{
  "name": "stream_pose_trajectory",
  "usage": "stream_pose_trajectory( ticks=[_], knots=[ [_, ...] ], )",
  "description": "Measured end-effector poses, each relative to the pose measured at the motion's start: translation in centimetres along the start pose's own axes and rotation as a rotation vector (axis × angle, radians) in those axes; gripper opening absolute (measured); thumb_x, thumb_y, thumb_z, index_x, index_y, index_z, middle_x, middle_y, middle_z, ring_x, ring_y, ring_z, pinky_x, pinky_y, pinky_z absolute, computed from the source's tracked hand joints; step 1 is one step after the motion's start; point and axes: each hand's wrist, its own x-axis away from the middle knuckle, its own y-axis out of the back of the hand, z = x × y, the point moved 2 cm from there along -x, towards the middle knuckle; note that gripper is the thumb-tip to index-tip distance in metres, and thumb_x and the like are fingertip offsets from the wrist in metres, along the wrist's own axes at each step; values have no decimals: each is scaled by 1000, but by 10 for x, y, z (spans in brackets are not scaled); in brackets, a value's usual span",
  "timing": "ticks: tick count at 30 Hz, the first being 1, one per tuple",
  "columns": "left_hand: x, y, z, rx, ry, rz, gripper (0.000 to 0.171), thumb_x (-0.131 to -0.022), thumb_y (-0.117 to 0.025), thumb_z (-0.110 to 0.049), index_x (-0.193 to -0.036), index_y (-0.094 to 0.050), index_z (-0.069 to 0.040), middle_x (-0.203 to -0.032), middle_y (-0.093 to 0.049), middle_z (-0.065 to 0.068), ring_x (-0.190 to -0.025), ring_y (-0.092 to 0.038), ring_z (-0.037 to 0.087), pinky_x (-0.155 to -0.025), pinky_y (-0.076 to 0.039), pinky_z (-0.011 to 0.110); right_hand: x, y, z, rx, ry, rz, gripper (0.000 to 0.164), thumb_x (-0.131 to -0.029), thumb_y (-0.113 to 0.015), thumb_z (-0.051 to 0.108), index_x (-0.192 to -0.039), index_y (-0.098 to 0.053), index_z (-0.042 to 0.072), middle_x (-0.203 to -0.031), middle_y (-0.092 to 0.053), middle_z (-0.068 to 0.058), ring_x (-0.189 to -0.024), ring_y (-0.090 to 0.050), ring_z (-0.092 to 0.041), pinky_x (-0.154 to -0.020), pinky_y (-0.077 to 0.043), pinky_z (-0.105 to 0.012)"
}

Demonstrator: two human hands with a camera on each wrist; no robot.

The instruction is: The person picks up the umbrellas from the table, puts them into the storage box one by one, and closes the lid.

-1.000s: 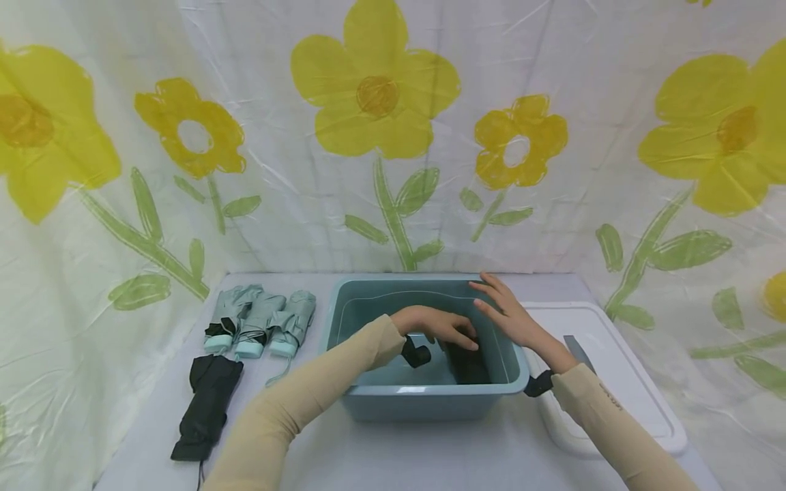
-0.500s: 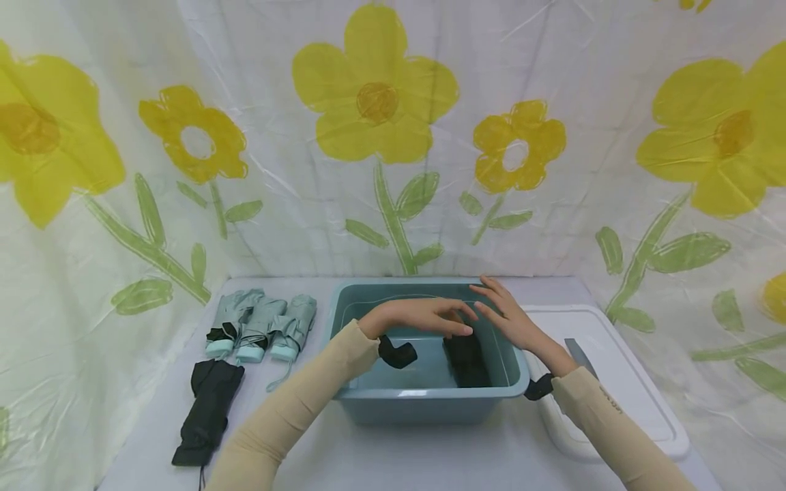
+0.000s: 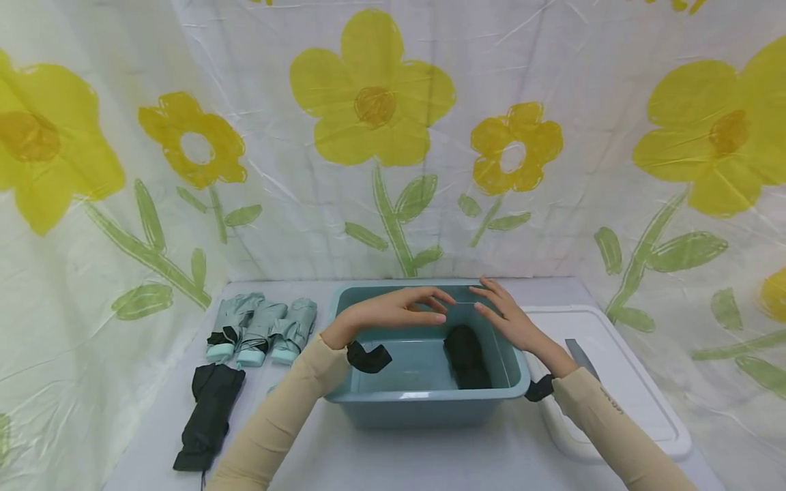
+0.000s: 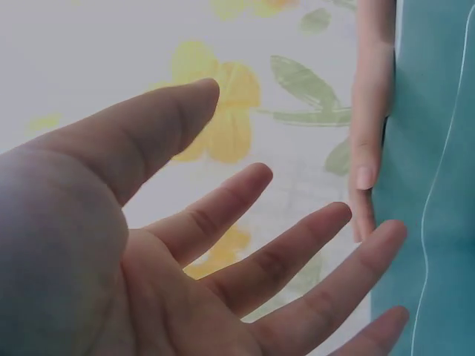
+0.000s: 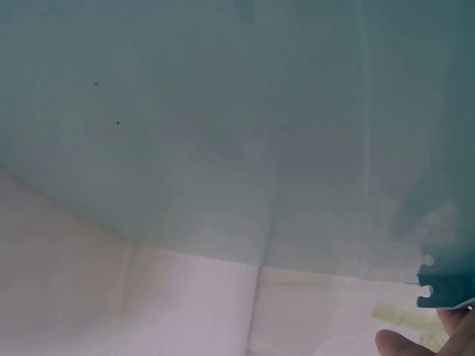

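A dark folded umbrella (image 3: pixel 467 358) lies inside the blue-grey plastic bin (image 3: pixel 417 412), against its right side. Over the bin's left half hovers my left hand (image 3: pixel 393 310), fingers apart and stretched to the right, holding nothing. The left wrist view shows its spread fingers and bare palm (image 4: pixel 200 289). My right hand (image 3: pixel 508 319) is at the bin's right rim, with fingers extended over the inside; whether it presses on the rim I cannot tell. In the right wrist view only some fingertips (image 5: pixel 397 345) show, by the rim.
Three pale teal folded umbrellas (image 3: pixel 265 327) lie side by side at the back left. In front of them is a black folded umbrella (image 3: pixel 209 416) with a cord. A white lid (image 3: pixel 620 389) with a grey handle lies right of the bin. A flowered curtain (image 3: pixel 430 225) hangs behind.
My left hand has risen from the dark umbrella in the bin and moved left, leaving the umbrella lying there. My right hand has stayed at the rim.
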Motion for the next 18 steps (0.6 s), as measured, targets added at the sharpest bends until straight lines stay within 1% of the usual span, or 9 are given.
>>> stream_pose_trajectory(
  ticks=[4, 8, 13, 18],
  knots=[
    [11, 4, -2, 9, -20, -54, 39, -96, -52, -28, -134, -44, -22, -133, -48, 2, -118, -51, 17, -96, -44, 39, 0, 0, 0, 0, 1, -2, 47, -99, -43, 33, -140, -40, 10, -153, -16, -14, -141, -5, -38, -104, -10, -66],
    [19, 8, 0, 10, -43, -99, 39, -96, -52, -26, -133, -44, -20, -134, -48, 2, -120, -51, 20, -95, -44, 37, 0, 0, -1, 5, 1, -1, 47, -99, -43, 33, -140, -40, 11, -154, -16, -13, -141, -5, -38, -104, -9, -66],
    [30, 12, 5, 13, -61, -149, 40, -95, -53, -25, -134, -44, -21, -135, -48, 0, -123, -48, 21, -96, -42, 36, 0, -1, -2, 4, 11, -3, 47, -99, -44, 32, -140, -40, 10, -153, -16, -13, -141, -5, -38, -104, -9, -66],
    [43, 18, 11, 2, -56, -209, 40, -95, -54, -28, -133, -45, -23, -134, -47, -4, -122, -48, 18, -96, -43, 37, 0, 0, -2, 0, 17, -5, 47, -99, -43, 31, -140, -39, 10, -154, -16, -13, -141, -5, -37, -104, -9, -66]
  ],
)
